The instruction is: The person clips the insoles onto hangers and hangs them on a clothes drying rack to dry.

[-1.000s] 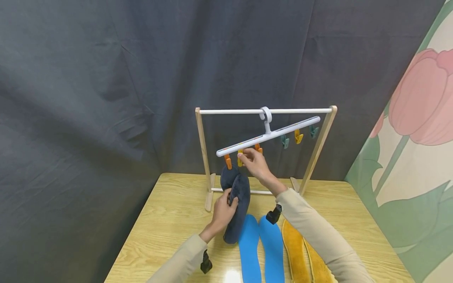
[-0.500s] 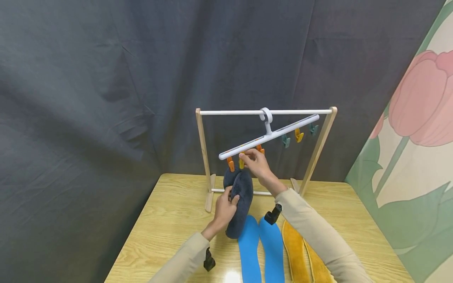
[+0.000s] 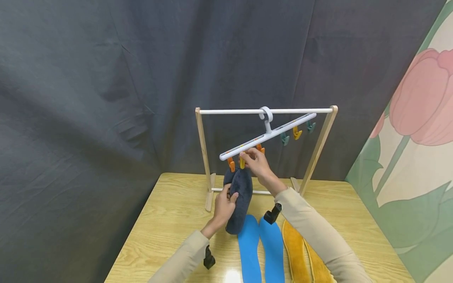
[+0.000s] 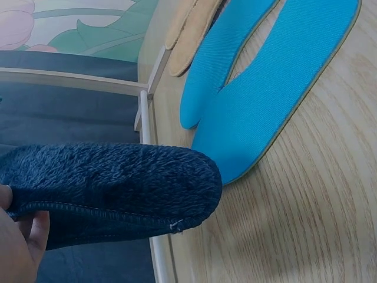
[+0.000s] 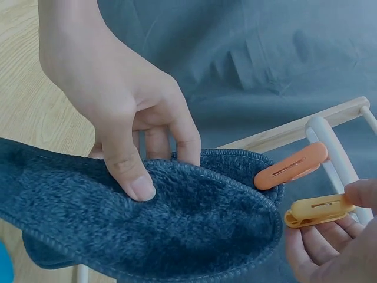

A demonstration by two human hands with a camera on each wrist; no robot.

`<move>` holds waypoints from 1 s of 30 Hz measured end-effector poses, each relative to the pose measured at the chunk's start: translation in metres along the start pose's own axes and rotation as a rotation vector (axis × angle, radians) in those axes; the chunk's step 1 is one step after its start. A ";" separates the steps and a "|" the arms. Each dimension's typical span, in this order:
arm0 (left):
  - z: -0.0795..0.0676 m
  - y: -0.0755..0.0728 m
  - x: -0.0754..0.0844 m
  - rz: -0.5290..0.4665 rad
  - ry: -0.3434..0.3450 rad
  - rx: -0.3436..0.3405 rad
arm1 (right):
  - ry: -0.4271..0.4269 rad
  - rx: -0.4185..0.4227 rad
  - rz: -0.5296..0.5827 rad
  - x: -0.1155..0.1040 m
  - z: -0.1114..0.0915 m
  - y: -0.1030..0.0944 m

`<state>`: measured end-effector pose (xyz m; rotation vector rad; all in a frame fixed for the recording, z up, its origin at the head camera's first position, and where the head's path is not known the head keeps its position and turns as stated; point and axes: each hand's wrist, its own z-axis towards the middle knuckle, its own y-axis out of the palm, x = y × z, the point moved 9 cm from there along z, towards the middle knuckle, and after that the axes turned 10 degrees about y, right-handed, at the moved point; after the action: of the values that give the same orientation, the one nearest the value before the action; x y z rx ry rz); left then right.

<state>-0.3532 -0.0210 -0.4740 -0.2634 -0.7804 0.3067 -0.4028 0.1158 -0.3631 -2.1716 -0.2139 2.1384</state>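
Left hand (image 3: 223, 206), fingers curled, and right hand (image 3: 257, 164), pinching, work beneath the wooden rack's (image 3: 203, 147) white hanger (image 3: 272, 134). The left grips a dark fleecy insole (image 3: 244, 192) before another insole (image 5: 238, 163) hanging from an orange clip (image 5: 291, 166); the right pinches a yellow clip (image 5: 315, 209) by the gripped one's edge. Clipping it seems the step; next probably calls for seating that edge in the clip. No brand or writing is legible.

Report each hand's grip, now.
Left hand: closed, holding a long dark-blue plush insole.
Right hand: closed, pinching a slim yellow plastic clip.
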 end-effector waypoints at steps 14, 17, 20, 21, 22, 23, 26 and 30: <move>0.004 -0.002 -0.001 -0.056 -0.026 0.016 | -0.007 -0.002 0.003 0.000 0.001 0.001; 0.006 -0.002 -0.001 -0.064 -0.020 0.023 | -0.011 -0.006 0.004 -0.001 0.000 0.002; 0.008 -0.002 -0.002 -0.062 -0.024 0.028 | -0.011 -0.014 0.000 -0.006 -0.004 0.002; 0.009 -0.001 -0.001 -0.066 -0.027 0.027 | -0.011 -0.018 0.001 -0.006 -0.004 0.002; 0.009 -0.002 -0.001 -0.066 -0.031 0.028 | -0.011 -0.020 0.001 -0.006 -0.004 0.001; 0.010 -0.002 -0.001 -0.066 -0.037 0.028 | -0.010 -0.020 -0.003 -0.006 -0.004 0.001; 0.011 -0.002 0.000 -0.077 -0.046 0.028 | -0.001 -0.013 -0.018 -0.004 -0.003 0.001; 0.013 -0.002 0.003 -0.086 -0.040 0.036 | -0.001 0.008 -0.042 0.000 -0.001 0.000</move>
<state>-0.3601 -0.0203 -0.4631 -0.1893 -0.8226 0.2450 -0.4023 0.1161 -0.3628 -2.1425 -0.2488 2.1139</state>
